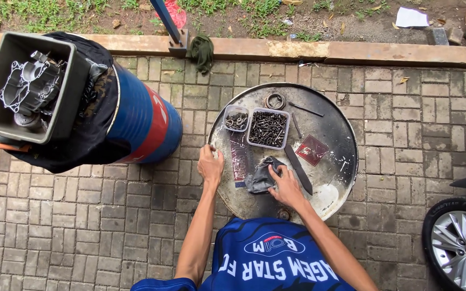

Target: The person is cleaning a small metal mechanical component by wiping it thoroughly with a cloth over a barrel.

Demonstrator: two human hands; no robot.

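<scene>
Outdoors, brick paving. Right hand [286,186] presses a grey rag [260,178] onto the drum top [330,161], fingers curled over the cloth and gripping it. Left hand [210,164] rests flat and open on the drum's left edge, holding nothing. Rag lies near the front of the top, between a dark strip [240,159] and a long flat blade [299,170]. Two clear tubs of screws [268,128] and [236,118] sit just behind, with a ring [275,101] and a red square [312,149] nearby. Blue drum [146,121] to the left carries a bin of engine parts [28,89]. Risks, as judged: a wide wipe could knock the tubs and scatter screws onto the bricks; the blade just beside the right hand could nick it or slide off.
</scene>
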